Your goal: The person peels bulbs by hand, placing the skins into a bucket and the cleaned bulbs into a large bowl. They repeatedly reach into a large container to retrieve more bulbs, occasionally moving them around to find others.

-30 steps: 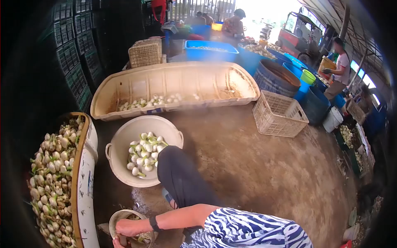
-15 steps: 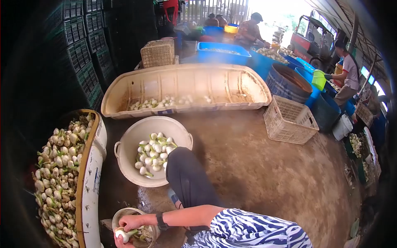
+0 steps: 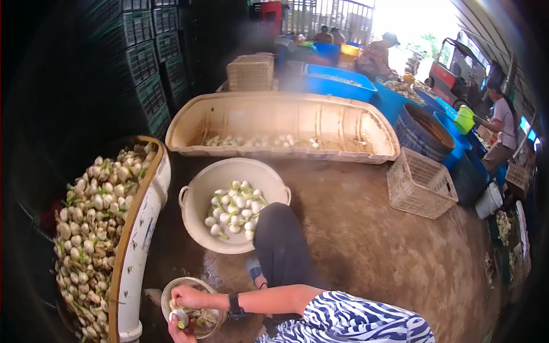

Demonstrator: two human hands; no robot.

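White and round, with a bit of green, a small bulb (image 3: 180, 316) sits in the left hand (image 3: 182, 334), low and left of the middle of the frame. I can see that hand curled around it. The right hand (image 3: 190, 297), with a black watch (image 3: 235, 306) on its wrist, is bent in close at the bulb's top. Its fingers are curled, but I can't tell if they pinch anything. Both hands are over a little pail (image 3: 167, 298) with scraps (image 3: 205, 318) inside.

The bulb looks light and hard, with smooth sides that may be slippery if wet. I think it could bruise if squeezed too much. The fat round part looks best to hold, and a green stem would make a handy little handle.

More white bulbs (image 3: 234, 208) lie in the round basin (image 3: 266, 176) near the middle. A big heap of browner bulbs (image 3: 94, 228) fills the long tub (image 3: 144, 240) on the left.
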